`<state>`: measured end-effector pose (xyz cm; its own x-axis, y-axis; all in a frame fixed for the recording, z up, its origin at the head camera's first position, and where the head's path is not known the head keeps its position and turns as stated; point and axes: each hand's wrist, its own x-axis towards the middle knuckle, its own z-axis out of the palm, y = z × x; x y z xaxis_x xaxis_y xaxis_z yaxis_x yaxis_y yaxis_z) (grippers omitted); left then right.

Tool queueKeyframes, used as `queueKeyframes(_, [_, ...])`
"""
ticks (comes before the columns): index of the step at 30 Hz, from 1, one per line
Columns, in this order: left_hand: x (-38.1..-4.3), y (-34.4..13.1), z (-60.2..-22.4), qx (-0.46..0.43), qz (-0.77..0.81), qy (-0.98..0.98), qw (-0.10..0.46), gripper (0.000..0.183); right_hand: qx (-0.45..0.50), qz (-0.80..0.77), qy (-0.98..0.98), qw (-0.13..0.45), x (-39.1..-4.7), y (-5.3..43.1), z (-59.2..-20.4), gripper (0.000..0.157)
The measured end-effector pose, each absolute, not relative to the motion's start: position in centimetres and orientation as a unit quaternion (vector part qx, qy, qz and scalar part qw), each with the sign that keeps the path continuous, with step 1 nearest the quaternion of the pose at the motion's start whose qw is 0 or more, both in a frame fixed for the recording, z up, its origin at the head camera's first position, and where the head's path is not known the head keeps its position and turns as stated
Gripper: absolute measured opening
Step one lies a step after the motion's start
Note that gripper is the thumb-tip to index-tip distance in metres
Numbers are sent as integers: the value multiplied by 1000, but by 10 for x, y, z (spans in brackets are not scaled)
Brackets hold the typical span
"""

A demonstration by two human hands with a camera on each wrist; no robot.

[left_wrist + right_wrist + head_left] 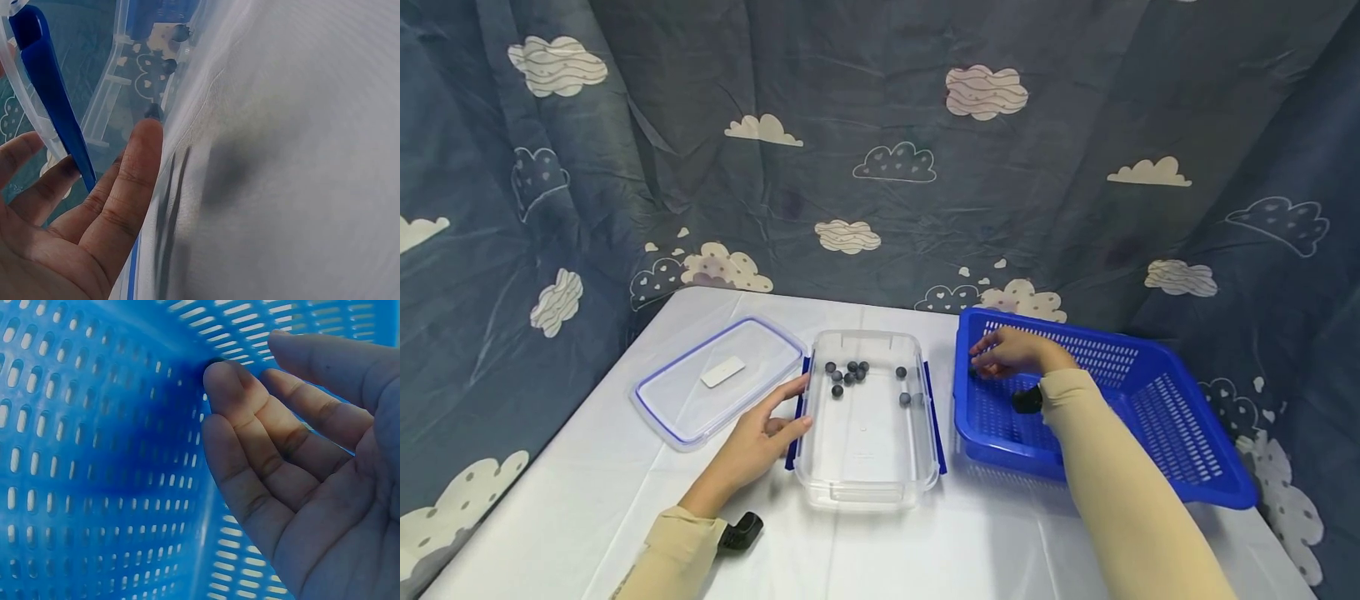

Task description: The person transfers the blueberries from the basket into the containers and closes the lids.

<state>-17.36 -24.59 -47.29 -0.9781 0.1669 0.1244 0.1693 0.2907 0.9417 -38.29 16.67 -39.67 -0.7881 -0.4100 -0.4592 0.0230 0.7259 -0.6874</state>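
A clear plastic box [865, 450] with blue side latches stands in the middle of the table. Several small dark balls [850, 377], blueberry-like, lie on its floor, mostly toward the far end. My left hand [760, 442] rests its spread fingers against the box's left side, by the blue latch [53, 87]. Inside the left end of a blue basket [1112, 417], my right hand [1018, 352] reaches down with loosely bent fingers. A dark ball [973, 372] shows at its fingertips, mostly hidden behind one finger in the right wrist view.
To the left of the box lies its clear lid [681, 396] with a blue seal and a white label [722, 372]. A white cloth covers the table [880, 550]. Behind it hangs a dark curtain [850, 192] with cloud prints.
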Motion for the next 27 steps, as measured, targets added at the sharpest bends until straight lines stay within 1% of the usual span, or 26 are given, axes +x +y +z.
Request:
queueKeyframes(6, [-175, -247, -472, -108, -582, -806, 4, 65, -103, -356, 877, 306, -383, 164, -401, 32])
queueKeyframes(16, [-176, -248, -472, -110, -584, -805, 1, 66, -102, -341, 884, 303, -383, 162, -408, 27])
queueKeyframes(27, [-175, -247, -473, -102, -586, -804, -2, 66, -116, -326, 891, 293, -383, 163, -410, 26])
